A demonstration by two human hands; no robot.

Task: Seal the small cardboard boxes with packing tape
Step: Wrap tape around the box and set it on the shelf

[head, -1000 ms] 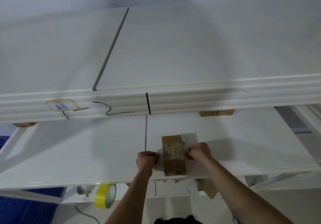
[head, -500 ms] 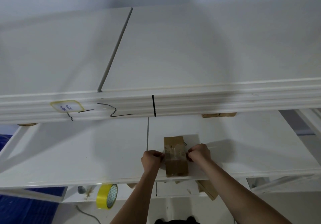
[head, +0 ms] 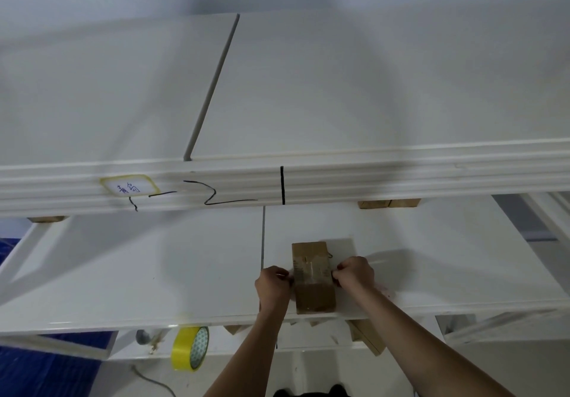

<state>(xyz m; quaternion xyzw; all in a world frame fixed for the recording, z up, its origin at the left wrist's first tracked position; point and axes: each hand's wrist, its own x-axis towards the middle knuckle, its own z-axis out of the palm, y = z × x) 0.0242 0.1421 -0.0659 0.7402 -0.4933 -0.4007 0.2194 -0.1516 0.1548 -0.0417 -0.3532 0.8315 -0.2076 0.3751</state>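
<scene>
A small brown cardboard box (head: 312, 295) lies near the front edge of a white table (head: 154, 273). A strip of clear packing tape (head: 311, 271) runs across its middle. My left hand (head: 273, 285) pinches the tape's left end against the box's left side. My right hand (head: 354, 275) pinches the right end at the box's right side. Both sets of fingers are curled. A yellow tape roll (head: 190, 348) stands on edge below the table's front edge, to the left of my arms.
A long white moulded board (head: 401, 174) with black pen marks and a yellow-edged label (head: 129, 185) lies across the table behind the box. Flat cardboard pieces (head: 367, 336) poke out under the table. Blue sheeting (head: 37, 372) covers the floor at left.
My left hand has moved right, up to the box's left side, bringing the tape down against it. The right hand has stayed at the box's right side.
</scene>
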